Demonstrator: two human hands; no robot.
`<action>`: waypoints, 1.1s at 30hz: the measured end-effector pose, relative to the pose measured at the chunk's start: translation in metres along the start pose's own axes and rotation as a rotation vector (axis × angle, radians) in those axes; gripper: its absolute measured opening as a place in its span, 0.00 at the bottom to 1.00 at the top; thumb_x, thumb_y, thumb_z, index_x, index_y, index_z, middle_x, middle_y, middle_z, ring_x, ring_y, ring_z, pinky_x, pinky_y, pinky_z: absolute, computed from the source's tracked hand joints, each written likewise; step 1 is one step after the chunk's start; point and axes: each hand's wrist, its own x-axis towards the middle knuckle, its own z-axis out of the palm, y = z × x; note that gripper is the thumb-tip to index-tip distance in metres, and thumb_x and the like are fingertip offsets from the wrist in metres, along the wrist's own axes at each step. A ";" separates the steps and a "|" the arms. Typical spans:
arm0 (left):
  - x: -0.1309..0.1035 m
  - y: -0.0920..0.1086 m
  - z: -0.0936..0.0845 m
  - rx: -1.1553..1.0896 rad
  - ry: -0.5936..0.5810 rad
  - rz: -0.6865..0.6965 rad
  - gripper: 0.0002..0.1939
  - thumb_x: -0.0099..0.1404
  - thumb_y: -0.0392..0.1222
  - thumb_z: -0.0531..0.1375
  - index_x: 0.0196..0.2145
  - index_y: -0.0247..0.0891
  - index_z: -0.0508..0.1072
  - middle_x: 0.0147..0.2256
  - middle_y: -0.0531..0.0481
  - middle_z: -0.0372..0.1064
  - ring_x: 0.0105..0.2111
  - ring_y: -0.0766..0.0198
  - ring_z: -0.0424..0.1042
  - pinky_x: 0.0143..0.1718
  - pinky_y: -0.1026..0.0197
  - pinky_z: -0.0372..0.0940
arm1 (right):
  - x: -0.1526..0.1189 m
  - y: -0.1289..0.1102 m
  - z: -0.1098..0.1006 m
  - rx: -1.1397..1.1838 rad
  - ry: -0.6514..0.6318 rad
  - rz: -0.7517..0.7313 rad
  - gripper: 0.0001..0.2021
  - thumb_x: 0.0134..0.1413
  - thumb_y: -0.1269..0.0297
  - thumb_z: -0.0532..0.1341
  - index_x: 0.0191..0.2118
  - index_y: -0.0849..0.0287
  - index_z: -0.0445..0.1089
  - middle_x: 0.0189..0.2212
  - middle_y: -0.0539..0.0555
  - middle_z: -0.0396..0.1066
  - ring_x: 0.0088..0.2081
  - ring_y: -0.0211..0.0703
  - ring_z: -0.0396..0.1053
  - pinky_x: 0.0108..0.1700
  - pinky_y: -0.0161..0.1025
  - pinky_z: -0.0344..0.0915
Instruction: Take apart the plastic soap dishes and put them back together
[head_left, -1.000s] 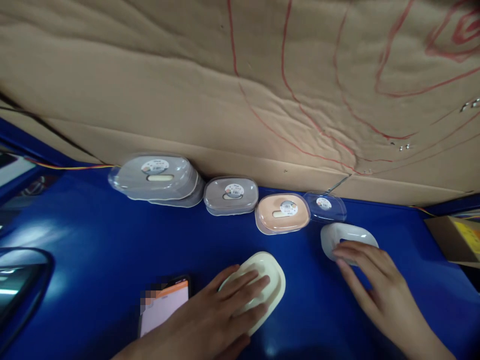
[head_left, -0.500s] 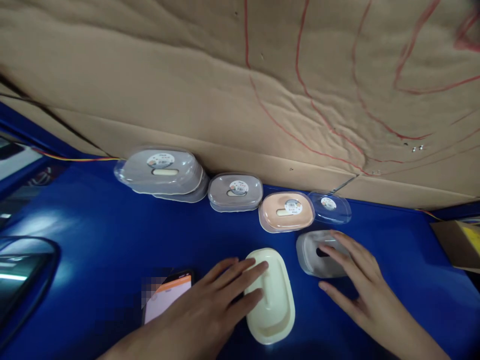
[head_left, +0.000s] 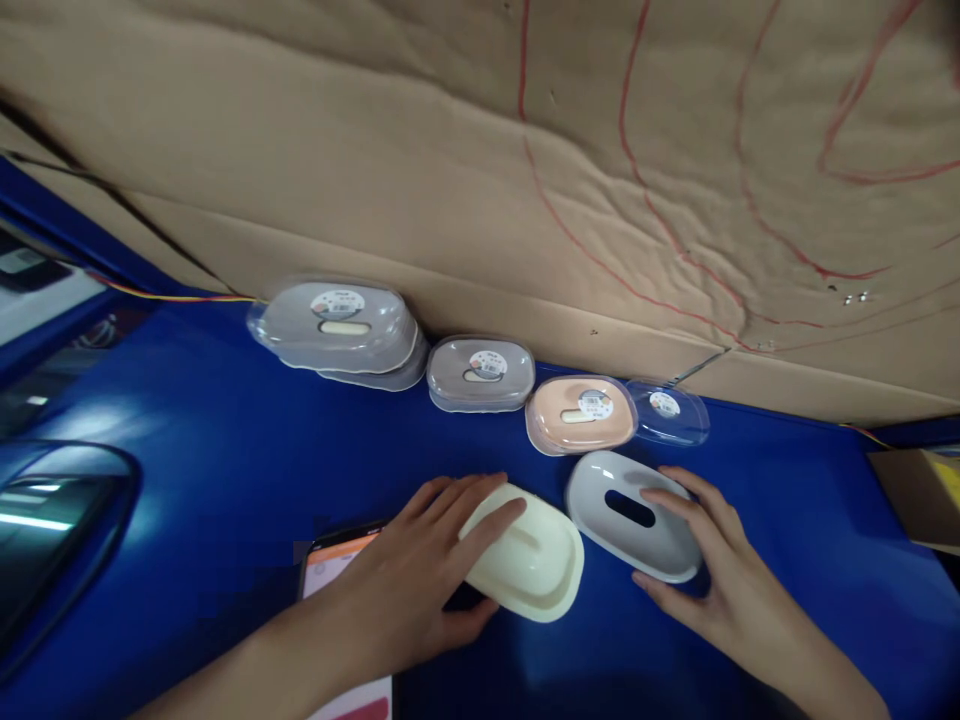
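Observation:
My left hand (head_left: pixel 439 565) grips a shallow cream oval dish (head_left: pixel 551 570) at its left end, thumb below the near edge and fingers over the far rim. The dish has a raised bar in its middle. My right hand (head_left: pixel 724 580) is closed around the right end of a grey oval dish (head_left: pixel 596 490) with a long dark slot, thumb on its near side and fingers over the far side. The two dishes lie close together, slightly apart. Under my left forearm a phone (head_left: pixel 341 550) with a lit screen is partly hidden.
Along the cardboard wall (head_left: pixel 375 180) stand a stack of grey lidded dishes (head_left: pixel 337 325), a single grey lidded dish (head_left: pixel 480 375), a peach lidded dish (head_left: pixel 581 412) and a clear lid (head_left: pixel 667 412). A box (head_left: pixel 911 490) sits at the right on the blue surface (head_left: pixel 225 430).
My left hand has taken hold of the cream dish and turned it from upright to slanting. The grey dish has been tilted and shifted slightly left in my right hand.

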 end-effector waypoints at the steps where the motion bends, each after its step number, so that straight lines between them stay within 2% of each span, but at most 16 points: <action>1: 0.000 0.000 0.000 -0.019 -0.018 -0.014 0.45 0.63 0.38 0.72 0.72 0.40 0.57 0.69 0.32 0.65 0.65 0.38 0.69 0.64 0.36 0.67 | 0.000 -0.002 -0.002 0.027 0.010 -0.008 0.30 0.68 0.51 0.66 0.71 0.43 0.59 0.74 0.61 0.54 0.72 0.63 0.62 0.65 0.60 0.72; 3: 0.000 0.000 0.002 -0.031 -0.051 -0.046 0.51 0.61 0.43 0.76 0.73 0.42 0.56 0.66 0.34 0.69 0.62 0.37 0.72 0.62 0.35 0.69 | 0.000 -0.004 -0.005 0.071 0.052 -0.029 0.29 0.67 0.54 0.67 0.70 0.44 0.60 0.74 0.61 0.54 0.72 0.61 0.62 0.67 0.57 0.72; 6: -0.001 0.001 0.008 -0.040 -0.082 -0.100 0.60 0.57 0.51 0.81 0.76 0.46 0.51 0.65 0.33 0.69 0.60 0.34 0.73 0.60 0.32 0.70 | -0.001 -0.008 -0.008 0.127 0.097 -0.072 0.31 0.64 0.56 0.70 0.68 0.46 0.61 0.73 0.62 0.55 0.73 0.63 0.61 0.67 0.57 0.71; 8: -0.002 0.002 0.012 -0.077 -0.096 -0.132 0.66 0.55 0.53 0.81 0.78 0.48 0.45 0.67 0.33 0.68 0.62 0.33 0.72 0.60 0.31 0.70 | -0.002 -0.013 -0.005 0.166 0.047 -0.120 0.32 0.62 0.58 0.71 0.68 0.47 0.61 0.74 0.62 0.55 0.74 0.63 0.60 0.67 0.56 0.72; 11: -0.002 0.002 0.017 -0.156 -0.102 -0.158 0.74 0.51 0.52 0.83 0.79 0.53 0.37 0.69 0.33 0.64 0.65 0.32 0.69 0.61 0.29 0.70 | 0.001 -0.026 0.009 0.184 -0.096 -0.199 0.35 0.61 0.60 0.71 0.70 0.48 0.60 0.76 0.61 0.52 0.74 0.61 0.60 0.67 0.52 0.73; 15: -0.002 0.002 0.018 -0.219 -0.099 -0.133 0.79 0.46 0.49 0.85 0.79 0.59 0.36 0.73 0.34 0.59 0.66 0.32 0.69 0.62 0.30 0.71 | 0.006 -0.041 0.031 0.158 -0.166 -0.275 0.37 0.61 0.63 0.70 0.73 0.50 0.58 0.78 0.61 0.50 0.76 0.59 0.57 0.70 0.54 0.69; 21: -0.007 0.005 0.013 -0.306 -0.179 -0.094 0.77 0.47 0.45 0.85 0.79 0.60 0.39 0.76 0.36 0.53 0.70 0.30 0.64 0.62 0.30 0.71 | 0.006 -0.047 0.043 0.096 -0.190 -0.295 0.42 0.62 0.64 0.69 0.77 0.51 0.52 0.80 0.61 0.44 0.78 0.58 0.53 0.71 0.54 0.68; 24: -0.009 0.007 0.011 -0.283 -0.187 -0.087 0.69 0.54 0.38 0.81 0.79 0.57 0.42 0.76 0.36 0.54 0.70 0.32 0.63 0.64 0.32 0.70 | 0.005 -0.048 0.045 0.072 -0.198 -0.301 0.46 0.61 0.63 0.71 0.79 0.52 0.49 0.81 0.61 0.41 0.78 0.59 0.52 0.70 0.53 0.68; 26: -0.009 0.007 0.011 -0.270 -0.189 -0.075 0.63 0.58 0.37 0.79 0.79 0.52 0.46 0.74 0.36 0.57 0.70 0.35 0.64 0.65 0.34 0.70 | 0.005 -0.049 0.047 0.056 -0.204 -0.301 0.48 0.61 0.62 0.72 0.79 0.52 0.47 0.81 0.62 0.40 0.78 0.59 0.51 0.70 0.53 0.69; 28: -0.008 0.007 0.011 -0.254 -0.198 -0.061 0.62 0.59 0.36 0.78 0.78 0.48 0.47 0.74 0.35 0.58 0.70 0.35 0.64 0.65 0.35 0.69 | 0.005 -0.048 0.047 0.048 -0.207 -0.308 0.52 0.60 0.57 0.75 0.80 0.52 0.45 0.81 0.63 0.41 0.78 0.60 0.52 0.70 0.53 0.69; 30: -0.007 0.007 0.010 -0.211 -0.188 -0.059 0.62 0.57 0.33 0.78 0.78 0.45 0.48 0.75 0.34 0.56 0.70 0.34 0.63 0.67 0.33 0.67 | 0.006 -0.045 0.045 0.063 -0.207 -0.333 0.55 0.59 0.48 0.75 0.80 0.52 0.44 0.81 0.64 0.43 0.78 0.61 0.52 0.70 0.53 0.68; 33: -0.004 0.005 0.008 -0.144 -0.175 -0.046 0.58 0.57 0.34 0.78 0.76 0.44 0.52 0.74 0.34 0.58 0.69 0.33 0.64 0.68 0.31 0.64 | 0.010 -0.032 0.037 0.145 -0.169 -0.343 0.51 0.64 0.35 0.65 0.80 0.53 0.44 0.80 0.64 0.47 0.77 0.60 0.54 0.71 0.54 0.68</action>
